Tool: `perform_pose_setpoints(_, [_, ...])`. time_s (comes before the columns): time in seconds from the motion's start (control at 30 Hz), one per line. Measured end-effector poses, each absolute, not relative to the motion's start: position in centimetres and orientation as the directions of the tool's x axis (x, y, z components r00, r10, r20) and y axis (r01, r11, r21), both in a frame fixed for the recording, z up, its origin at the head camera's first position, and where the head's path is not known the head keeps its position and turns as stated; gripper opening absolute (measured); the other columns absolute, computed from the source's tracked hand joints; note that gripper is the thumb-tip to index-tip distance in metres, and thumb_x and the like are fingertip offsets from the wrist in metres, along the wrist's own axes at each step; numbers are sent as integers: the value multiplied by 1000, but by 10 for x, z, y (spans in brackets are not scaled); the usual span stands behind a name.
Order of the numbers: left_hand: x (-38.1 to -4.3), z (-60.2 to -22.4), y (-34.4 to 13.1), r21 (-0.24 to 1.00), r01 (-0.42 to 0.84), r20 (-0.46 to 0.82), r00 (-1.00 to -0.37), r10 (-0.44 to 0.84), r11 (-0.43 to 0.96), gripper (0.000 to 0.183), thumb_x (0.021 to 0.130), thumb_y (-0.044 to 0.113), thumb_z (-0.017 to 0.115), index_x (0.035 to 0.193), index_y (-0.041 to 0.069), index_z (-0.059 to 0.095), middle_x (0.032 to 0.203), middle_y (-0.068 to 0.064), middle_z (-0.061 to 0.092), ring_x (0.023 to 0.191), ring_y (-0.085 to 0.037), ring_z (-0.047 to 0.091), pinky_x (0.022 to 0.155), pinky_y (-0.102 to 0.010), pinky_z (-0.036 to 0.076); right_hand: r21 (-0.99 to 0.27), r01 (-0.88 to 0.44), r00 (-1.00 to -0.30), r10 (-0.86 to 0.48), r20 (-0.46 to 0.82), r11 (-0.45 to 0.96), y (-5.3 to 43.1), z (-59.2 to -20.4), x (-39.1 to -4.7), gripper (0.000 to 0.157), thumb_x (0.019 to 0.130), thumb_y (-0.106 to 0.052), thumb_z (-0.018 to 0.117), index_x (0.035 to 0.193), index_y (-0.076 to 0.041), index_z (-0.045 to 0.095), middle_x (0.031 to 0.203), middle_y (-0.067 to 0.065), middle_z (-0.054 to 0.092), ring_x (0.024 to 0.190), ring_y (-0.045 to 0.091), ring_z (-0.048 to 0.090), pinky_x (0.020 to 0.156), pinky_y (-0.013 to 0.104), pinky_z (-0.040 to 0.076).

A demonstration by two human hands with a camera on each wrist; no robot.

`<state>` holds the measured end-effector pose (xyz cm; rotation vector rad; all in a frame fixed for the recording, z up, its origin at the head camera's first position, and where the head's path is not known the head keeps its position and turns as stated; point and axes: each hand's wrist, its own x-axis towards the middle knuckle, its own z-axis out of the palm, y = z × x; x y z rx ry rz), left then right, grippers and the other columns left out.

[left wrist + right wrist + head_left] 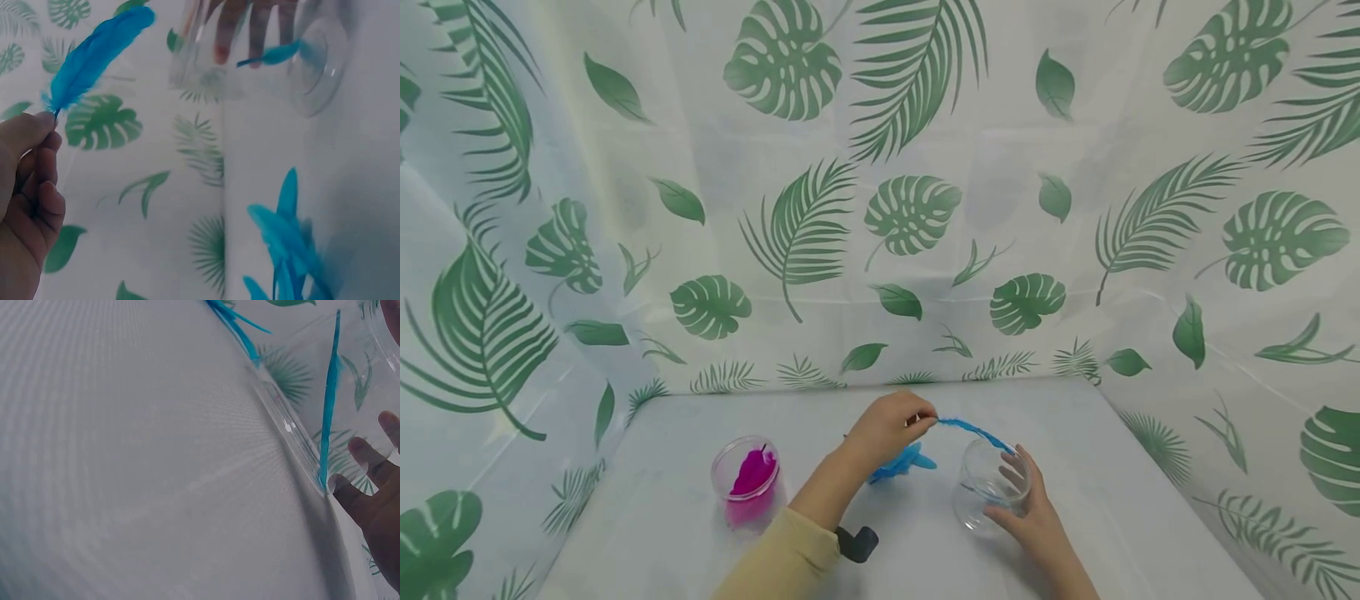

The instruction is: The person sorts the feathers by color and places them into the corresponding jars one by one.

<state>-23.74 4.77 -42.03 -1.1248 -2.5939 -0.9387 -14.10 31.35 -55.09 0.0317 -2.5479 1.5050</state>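
Note:
My left hand [891, 427] pinches a blue feather [976, 430] by its quill end, between thumb and fingertips. The feather reaches right, its tip over the rim of a clear jar [972, 507]. In the left wrist view this held feather [100, 59] points up from the left hand [31, 187]. My right hand [1033, 521] holds the jar from its right side, thumb at the near wall and fingers at the far one. Inside the jar leans another blue feather [329, 403], with the right hand's fingertips [359, 450] against the outside.
Several loose blue feathers [904, 463] lie on the white table [655, 500], partly behind the left wrist. A second clear jar [735, 492] with bright pink feathers [754, 473] stands at left. Beside the left forearm shows a small black object [859, 544]. Leaf-printed sheeting [820, 333] surrounds the table.

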Motion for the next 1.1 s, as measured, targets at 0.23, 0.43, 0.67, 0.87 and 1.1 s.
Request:
perform_pose_setpoints(0.23, [-222,-430,79,408,700,198,-694,692,586,17,100,30,59,107,23,72,100,12,65,84,2,55,76,-14,50,-861,-79,-985,92,144,503,313,-550,-141,115,78,-29,84,157,-40,0,161,11,29,146,44,27,111,73,20])
perform_pose_setpoints(0.43, [-214,-444,98,382,690,133,-699,703,615,17,99,34,59,108,29,72,100,15,64,87,3,56,81,-15,52,-874,-80,-986,89,139,480,313,-550,-141,116,78,-27,85,157,-40,1,161,11,28,145,42,32,112,70,23])
perform_pose_setpoints(0.67, [-212,-454,106,369,673,136,-721,680,641,17,98,36,60,107,30,72,99,16,62,86,4,56,80,-14,51,-863,-94,-985,81,154,497,313,-550,-142,115,78,-30,84,157,-38,1,161,14,28,143,44,35,111,68,27])
perform_pose_setpoints(0.87, [-212,-458,104,434,638,130,-744,656,637,22,97,40,59,112,30,72,100,17,61,88,4,55,80,-14,51,-858,-117,-981,75,178,500,314,-550,-143,117,77,-26,85,157,-39,0,161,13,28,143,41,37,113,60,30])
perform_pose_setpoints(1.1, [-224,-459,76,605,528,234,-833,500,596,25,99,37,59,117,25,71,103,12,63,87,1,56,76,-16,51,-843,-147,-976,61,207,517,315,-554,-143,118,77,-25,85,158,-35,-1,160,15,29,141,42,38,111,59,31])
